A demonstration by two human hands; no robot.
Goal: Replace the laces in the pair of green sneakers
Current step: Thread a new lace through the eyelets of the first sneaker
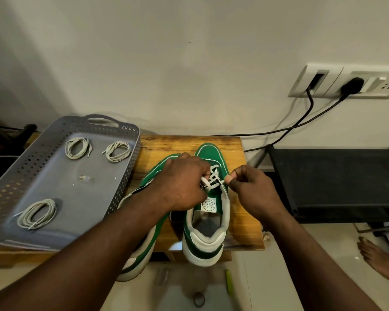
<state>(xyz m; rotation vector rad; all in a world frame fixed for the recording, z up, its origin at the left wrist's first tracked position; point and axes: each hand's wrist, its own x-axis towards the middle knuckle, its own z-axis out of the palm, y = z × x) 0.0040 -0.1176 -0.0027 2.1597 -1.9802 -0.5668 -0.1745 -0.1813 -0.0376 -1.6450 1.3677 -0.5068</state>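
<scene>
Left hand (182, 181), right hand (252, 187) at sneaker (211, 153) lace (214, 178) (probably pinched).

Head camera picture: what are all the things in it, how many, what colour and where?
sneakers: 2, green and white, side by side on the table
lace: 1, whitish, threaded in the right sneaker
lace coils: 3, pale grey, in the tray
tray: 1, grey, left of the sneakers
table: 1, brown wood, under the sneakers
socket panel: 1, white, on the wall
cables: 2, black, plugged into the socket panel
foot: 1, bare, floor, far right
left hand: 1, grips the lace
right hand: 1, pinches the lace
</scene>
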